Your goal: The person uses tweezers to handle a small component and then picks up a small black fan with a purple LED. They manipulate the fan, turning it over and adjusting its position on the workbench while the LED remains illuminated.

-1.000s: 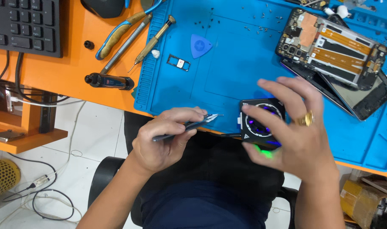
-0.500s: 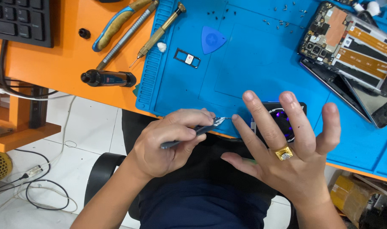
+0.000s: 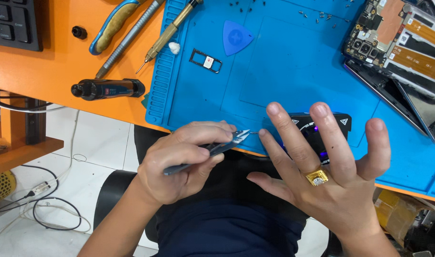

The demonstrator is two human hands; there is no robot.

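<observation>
My left hand [image 3: 179,162] grips grey tweezers [image 3: 212,150] at the near edge of the blue work mat [image 3: 274,71]. Their tips point right, with a tiny metal part just beyond them, close to my right index fingertip. My right hand [image 3: 331,185], wearing a gold ring, is spread open with nothing in it. It hovers over a small black device [image 3: 322,121] with a purple glow, which lies on the mat and is partly hidden by my fingers.
An opened phone with bare circuit boards [image 3: 398,33] lies at the mat's far right. A card tray [image 3: 205,61], a blue triangular pick [image 3: 236,37] and loose screws [image 3: 246,7] sit on the mat. Screwdrivers [image 3: 172,31], a black driver handle [image 3: 108,89] and a keyboard [image 3: 12,21] rest on the orange desk.
My right hand has let go of the black device and spread its fingers above it. My left hand has kept its hold on the tweezers and barely moved.
</observation>
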